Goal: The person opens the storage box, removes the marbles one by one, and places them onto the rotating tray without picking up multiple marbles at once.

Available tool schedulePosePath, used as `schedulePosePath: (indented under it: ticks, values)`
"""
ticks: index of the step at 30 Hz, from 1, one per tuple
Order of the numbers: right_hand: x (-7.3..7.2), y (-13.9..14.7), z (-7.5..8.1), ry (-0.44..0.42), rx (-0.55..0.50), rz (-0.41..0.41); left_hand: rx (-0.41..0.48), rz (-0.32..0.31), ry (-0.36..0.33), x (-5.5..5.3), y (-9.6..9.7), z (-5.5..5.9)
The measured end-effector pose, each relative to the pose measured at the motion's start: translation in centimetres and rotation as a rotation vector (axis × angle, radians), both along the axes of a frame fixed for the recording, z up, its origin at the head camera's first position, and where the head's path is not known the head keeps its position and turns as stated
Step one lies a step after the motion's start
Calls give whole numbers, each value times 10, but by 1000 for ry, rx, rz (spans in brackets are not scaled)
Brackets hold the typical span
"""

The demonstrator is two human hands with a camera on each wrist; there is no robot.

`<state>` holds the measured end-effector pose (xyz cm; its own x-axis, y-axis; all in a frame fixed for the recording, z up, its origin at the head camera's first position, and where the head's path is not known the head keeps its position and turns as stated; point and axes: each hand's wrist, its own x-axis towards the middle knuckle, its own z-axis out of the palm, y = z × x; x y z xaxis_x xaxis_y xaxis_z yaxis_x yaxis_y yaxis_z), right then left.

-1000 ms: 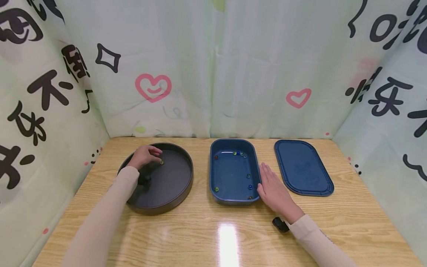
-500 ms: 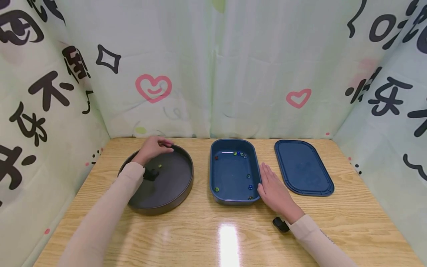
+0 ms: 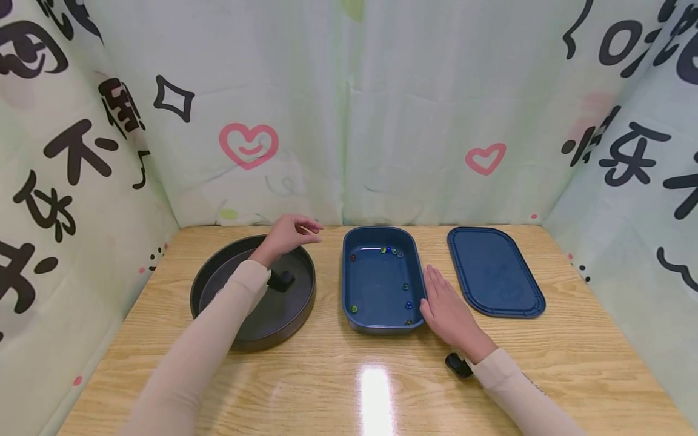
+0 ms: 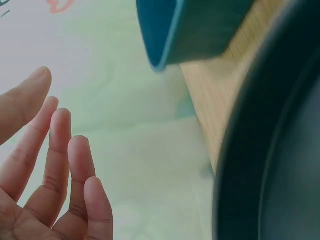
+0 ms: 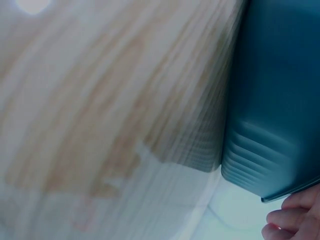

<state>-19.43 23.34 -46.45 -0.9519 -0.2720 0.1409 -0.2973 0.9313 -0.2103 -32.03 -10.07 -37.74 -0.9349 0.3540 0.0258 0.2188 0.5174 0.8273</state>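
My left hand is over the far right part of a round dark pan. Its fingers are loosely extended, and nothing shows between thumb and fingertips in the left wrist view. Hand and forearm cover much of the pan's inside; the marble seen there earlier is hidden. To the right stands a blue rectangular box with several glass marbles, among them a red marble, a green marble and a blue marble. My right hand lies against the box's right wall, fingers straight.
A blue lid lies flat on the wooden table, right of the box. Printed curtains close off the back and both sides. Each wrist carries a small black camera.
My left hand has risen from inside the pan and moved right toward the box, leaving a yellow-green marble in the pan. The right hand has stayed at the box wall.
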Motion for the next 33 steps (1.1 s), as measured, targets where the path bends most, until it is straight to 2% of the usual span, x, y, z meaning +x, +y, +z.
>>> schedulePosePath:
  ticks: [12, 18, 27, 33]
  values:
    - [0, 0, 0, 6, 0, -1, 105, -58, -32, -1, 58, -2]
    - [0, 1, -1, -7, -7, -4, 116, -108, -29, 0, 86, -5]
    - [-1, 1, -1, -8, 0, -9, 171, -158, -55, 1, 121, -18]
    - [0, 0, 0, -18, -11, -11, 156, -172, -66, 4, 140, -30]
